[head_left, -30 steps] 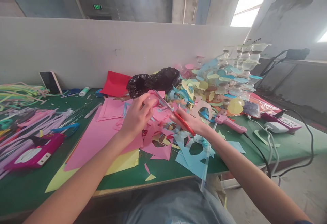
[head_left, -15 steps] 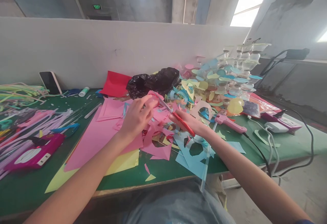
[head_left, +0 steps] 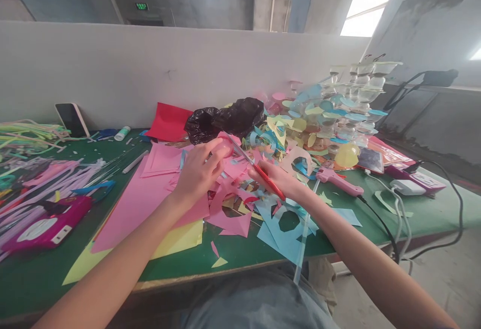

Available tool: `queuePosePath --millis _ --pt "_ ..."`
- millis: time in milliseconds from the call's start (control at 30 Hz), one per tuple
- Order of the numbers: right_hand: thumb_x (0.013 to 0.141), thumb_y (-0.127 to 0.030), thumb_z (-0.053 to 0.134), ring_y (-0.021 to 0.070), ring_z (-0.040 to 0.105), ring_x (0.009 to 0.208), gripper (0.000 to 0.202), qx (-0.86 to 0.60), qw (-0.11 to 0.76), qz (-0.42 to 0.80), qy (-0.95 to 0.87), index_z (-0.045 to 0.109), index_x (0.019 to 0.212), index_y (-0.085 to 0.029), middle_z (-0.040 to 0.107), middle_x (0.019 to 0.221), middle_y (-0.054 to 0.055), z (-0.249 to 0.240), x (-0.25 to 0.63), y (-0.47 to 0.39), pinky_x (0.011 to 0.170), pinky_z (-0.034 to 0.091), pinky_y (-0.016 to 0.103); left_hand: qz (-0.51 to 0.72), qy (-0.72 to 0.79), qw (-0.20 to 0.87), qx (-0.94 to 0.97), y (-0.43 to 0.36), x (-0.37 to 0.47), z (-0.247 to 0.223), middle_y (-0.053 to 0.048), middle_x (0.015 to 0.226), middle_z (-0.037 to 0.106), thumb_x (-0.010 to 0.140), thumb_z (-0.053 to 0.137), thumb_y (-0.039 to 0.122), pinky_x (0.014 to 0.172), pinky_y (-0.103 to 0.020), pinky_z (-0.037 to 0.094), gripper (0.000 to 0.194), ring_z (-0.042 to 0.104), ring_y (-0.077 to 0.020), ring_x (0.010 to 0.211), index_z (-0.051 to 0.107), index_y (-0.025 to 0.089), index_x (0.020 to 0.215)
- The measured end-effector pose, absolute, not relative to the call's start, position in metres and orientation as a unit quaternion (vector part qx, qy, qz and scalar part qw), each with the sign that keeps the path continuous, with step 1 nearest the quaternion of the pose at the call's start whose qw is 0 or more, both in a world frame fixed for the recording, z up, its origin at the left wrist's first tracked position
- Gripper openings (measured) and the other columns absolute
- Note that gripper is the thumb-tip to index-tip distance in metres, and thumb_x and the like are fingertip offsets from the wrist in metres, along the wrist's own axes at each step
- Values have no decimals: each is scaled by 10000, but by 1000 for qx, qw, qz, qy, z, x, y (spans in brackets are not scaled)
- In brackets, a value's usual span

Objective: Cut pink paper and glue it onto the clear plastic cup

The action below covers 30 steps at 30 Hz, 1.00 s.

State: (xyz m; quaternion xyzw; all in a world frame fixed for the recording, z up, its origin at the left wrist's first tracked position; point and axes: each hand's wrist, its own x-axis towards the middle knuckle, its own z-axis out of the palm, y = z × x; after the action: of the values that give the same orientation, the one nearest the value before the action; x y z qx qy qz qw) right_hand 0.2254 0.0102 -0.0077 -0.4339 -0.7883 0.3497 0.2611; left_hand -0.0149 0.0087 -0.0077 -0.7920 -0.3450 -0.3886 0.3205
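Note:
Red-handled scissors [head_left: 269, 181] are gripped in my right hand [head_left: 278, 176], their metal blades pointing up and left. My left hand [head_left: 201, 166] pinches a piece of pink paper [head_left: 227, 143] at the blade tips, above the middle of the table. The fingers partly hide that paper's outline. Under and around both hands lie pink paper scraps [head_left: 235, 219] with rounded cut-outs. Blue paper scraps [head_left: 278, 236] lie below my right hand. Larger pink sheets [head_left: 128, 219] rest to the left, over a yellow sheet [head_left: 180, 241].
A black plastic bag [head_left: 240, 118] sits behind the hands, beside red paper [head_left: 169, 121]. To the right are a pink glue gun [head_left: 340, 181] with its cord and stacked clear plastic cups [head_left: 366, 98]. A phone [head_left: 71, 120] leans on the wall; a magenta power strip [head_left: 50, 224] lies left.
The view has shifted very slightly. Both hands, the scissors and the pink paper stay in nearly the same place.

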Motion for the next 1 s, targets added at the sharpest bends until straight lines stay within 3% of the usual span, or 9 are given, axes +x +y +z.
queuePosePath --millis 367,700,1000 --pt "877 -660 493 116 361 591 460 -408 254 343 -807 337 788 -237 432 675 -61 -15 228 15 544 322 265 -342 -309 339 -820 10 -19 -6 -102 1282 603 867 510 49 874 -409 494 419 587 -253 1069 467 263 1225" --pt "883 -679 459 108 363 562 516 -419 272 316 -806 346 682 -217 373 608 -56 -10 224 15 514 297 260 -357 -331 318 -814 10 -20 -7 -93 1321 598 885 501 71 916 -431 485 381 563 -261 1144 502 277 1205" --pt "878 -694 481 109 359 578 500 -396 253 346 -812 351 747 -228 406 652 -63 -8 228 13 532 305 267 -338 -282 326 -836 10 -23 -2 -100 1250 633 858 498 39 897 -434 506 377 557 -262 1112 531 255 1165"
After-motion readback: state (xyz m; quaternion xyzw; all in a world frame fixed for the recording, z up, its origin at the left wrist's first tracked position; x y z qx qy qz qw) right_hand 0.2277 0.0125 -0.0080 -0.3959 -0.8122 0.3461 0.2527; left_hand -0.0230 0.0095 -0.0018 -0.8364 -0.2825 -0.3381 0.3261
